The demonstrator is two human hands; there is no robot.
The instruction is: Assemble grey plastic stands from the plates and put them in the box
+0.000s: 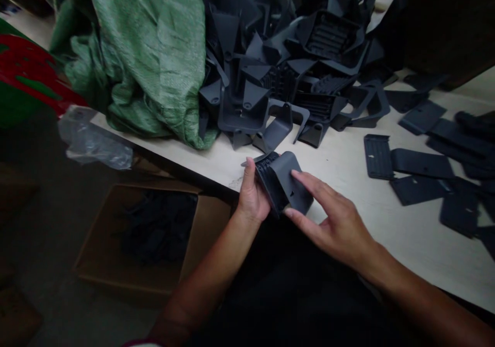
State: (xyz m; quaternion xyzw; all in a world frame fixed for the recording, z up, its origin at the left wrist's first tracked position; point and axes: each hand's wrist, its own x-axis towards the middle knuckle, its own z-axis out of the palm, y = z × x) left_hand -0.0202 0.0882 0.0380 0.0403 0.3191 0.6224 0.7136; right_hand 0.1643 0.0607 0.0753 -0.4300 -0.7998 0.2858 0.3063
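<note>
At the table's front edge, my left hand [253, 197] grips a dark grey plastic housing [267, 184] from its left side, thumb pointing up. Ribs show along the inside of this housing. Against its right side lies a smooth, bent dark grey plastic panel [294, 184] with a small notch. My right hand [340, 220] pinches the panel between thumb and fingers. Panel and housing touch; whether they are joined cannot be made out. Behind them on the table is a heap of similar dark plastic housings [247, 99].
Flat dark plastic panels [421, 164] lie scattered at the right of the white table [336, 182]. A green woven sack [154, 53] stands at the left back. Below the edge sits a cardboard box [127, 280] of dark pieces. Clear plastic [95, 146] hangs by a red chair [34, 68].
</note>
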